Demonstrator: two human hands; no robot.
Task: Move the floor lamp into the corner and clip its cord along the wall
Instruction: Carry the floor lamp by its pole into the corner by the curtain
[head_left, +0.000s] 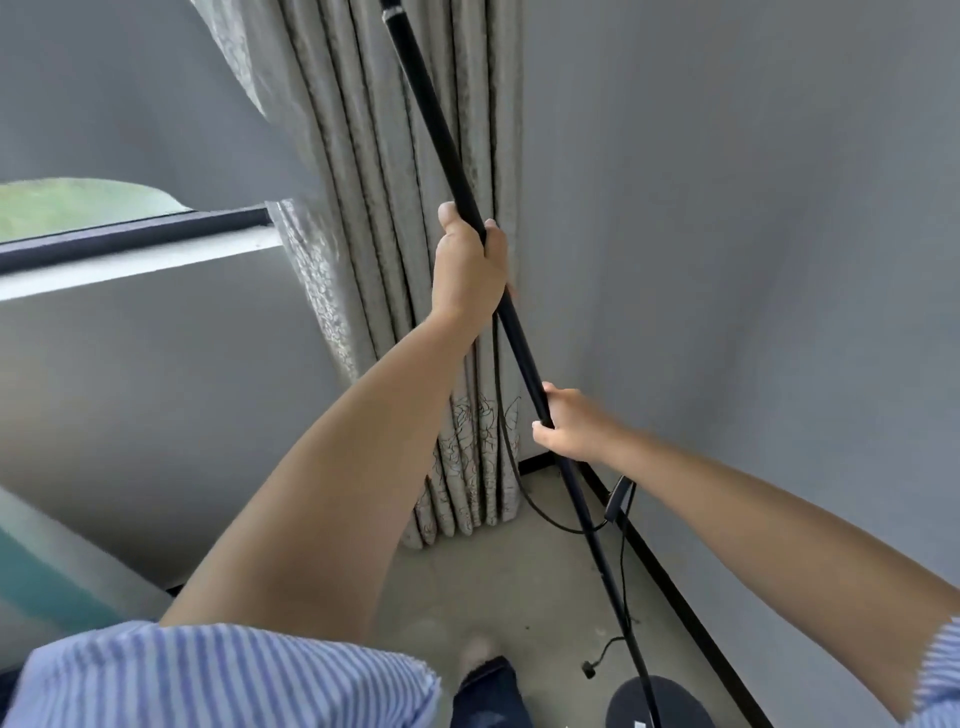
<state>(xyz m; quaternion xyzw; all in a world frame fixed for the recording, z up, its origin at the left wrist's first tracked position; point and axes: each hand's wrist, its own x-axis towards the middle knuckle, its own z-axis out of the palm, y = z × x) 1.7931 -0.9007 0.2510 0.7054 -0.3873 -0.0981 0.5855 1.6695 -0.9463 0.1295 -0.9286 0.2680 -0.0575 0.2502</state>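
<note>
2 bare hands grip the black pole (441, 135) of the floor lamp. The left hand (470, 265) is wrapped tight around the pole higher up, thumb on the near side and fingertips curling round the far side. The right hand (569, 423) is clamped on the same pole lower down, thumb on top and fingers closed beneath it.

The pole leans, its top tilted toward the upper left and running out of view at the top edge, its foot meeting a round dark base (631, 701) at the bottom right. The base sits just beside the black skirting strip (675, 582) at the foot of the right-hand grey wall (753, 234), near the corner but short of it.

A thin black cord (511, 467) hangs down in front of the pleated beige curtain (363, 156) that fills the corner, loops low over the concrete floor (493, 582) and rises to a small black switch box (619, 500) near the skirting. A further stretch of cord drops from the box and ends in a small plug (588, 670) lying loose on the floor close to the base.

At the left, a window sill (130, 267) runs up to the curtain. Both arms wear short blue-and-white striped sleeves (208, 675), and 1 foot (480, 652) shows at the bottom.
</note>
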